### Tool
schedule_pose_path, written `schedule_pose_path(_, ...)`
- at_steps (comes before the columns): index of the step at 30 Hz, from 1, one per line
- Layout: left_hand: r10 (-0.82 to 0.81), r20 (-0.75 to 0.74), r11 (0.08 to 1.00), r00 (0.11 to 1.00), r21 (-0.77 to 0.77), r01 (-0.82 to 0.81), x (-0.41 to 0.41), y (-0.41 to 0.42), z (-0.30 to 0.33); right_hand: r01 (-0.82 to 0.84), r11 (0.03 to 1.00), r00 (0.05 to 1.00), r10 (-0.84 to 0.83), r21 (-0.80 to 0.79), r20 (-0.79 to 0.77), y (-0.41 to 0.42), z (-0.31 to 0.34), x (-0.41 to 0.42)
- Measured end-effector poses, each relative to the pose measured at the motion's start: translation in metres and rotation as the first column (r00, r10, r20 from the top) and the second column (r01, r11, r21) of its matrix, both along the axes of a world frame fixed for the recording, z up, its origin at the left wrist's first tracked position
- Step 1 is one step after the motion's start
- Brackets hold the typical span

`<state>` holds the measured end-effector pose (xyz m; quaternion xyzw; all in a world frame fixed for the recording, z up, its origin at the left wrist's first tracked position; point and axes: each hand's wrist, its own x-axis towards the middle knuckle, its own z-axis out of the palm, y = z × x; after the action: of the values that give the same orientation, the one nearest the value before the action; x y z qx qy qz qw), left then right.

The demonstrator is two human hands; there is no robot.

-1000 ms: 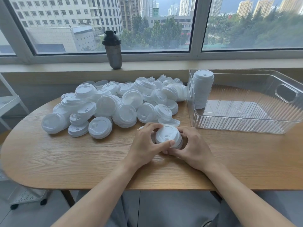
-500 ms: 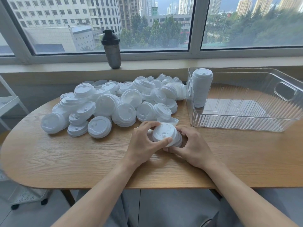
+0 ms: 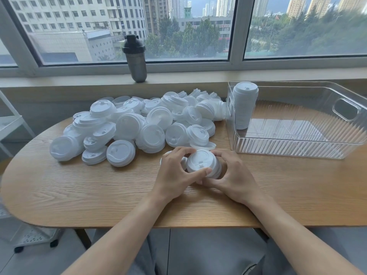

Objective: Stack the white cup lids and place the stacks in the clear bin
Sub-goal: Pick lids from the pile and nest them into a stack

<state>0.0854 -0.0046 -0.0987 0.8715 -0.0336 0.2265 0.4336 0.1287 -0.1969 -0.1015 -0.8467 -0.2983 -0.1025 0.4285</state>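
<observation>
Item: wooden table [image 3: 99, 195] with rounded end, set under a window. Contents, left and centre: loose heap of white cup lids [image 3: 139, 124], many dozens, lying at all angles, some nested in short runs, some upside down; the heap reaches the left wall of the clear bin. Right: clear bin [image 3: 297, 149], ribbed sides, cut-out handle at the far end, standing on the table. Inside it, at the near-left corner: one finished stack [image 3: 244, 107] of lids, tall, upright, touching or just beside the bin wall; the other part of the bin floor shows only reflections. In front of the heap, near the table's middle: short stack in hand [image 3: 203, 162], a few lids nested, top face tilted toward the camera, its base hidden behind the fingers. Left hand [image 3: 174, 175]: fingers curled round the left side of this short stack, thumb laid across its near edge, grasping it. Right hand [image 3: 234, 179]: fingers curled round the right and rear of the same stack, also grasping. A further lid shows partly behind the left hand's fingers; whether it is held cannot be told. On the sill: dark shaker bottle [image 3: 135, 58], upright, apart from the work. Step judged in hand: seating and squaring lids into a new stack, early in the job given the size of the heap. Next move calls for: one hand to steady the stack while the other fetches a lid from the heap, turned right way up and pressed on level.
</observation>
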Motion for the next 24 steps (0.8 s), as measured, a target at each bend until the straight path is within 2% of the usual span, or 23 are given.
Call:
schedule_pose_path(9, 0.007, 0.005, 0.998, 1.000, -0.055, -0.007, -0.004, 0.001, 0.004, 0.034, 0.999, 0.999, -0.034, -0.016, 0.003, -0.003, -0.001, 0.000)
schedule_pose_path(15, 0.073, 0.025, 0.995, 0.997, -0.071, -0.071, -0.012, 0.011, 0.004, 0.095, 0.995, 0.995, -0.095, -0.021, -0.002, -0.005, -0.001, -0.001)
schedule_pose_path(19, 0.068, 0.028, 0.998, 0.997, 0.003, -0.068, -0.025, 0.023, 0.003, 0.131, 0.991, 0.991, -0.131, 0.014, -0.013, -0.010, 0.000, -0.005)
schedule_pose_path(24, -0.088, 0.005, 0.976, 0.996, 0.200, 0.085, -0.051, 0.029, 0.005, 0.129, 0.989, 0.991, -0.126, 0.073, -0.039, -0.019, 0.005, -0.020)
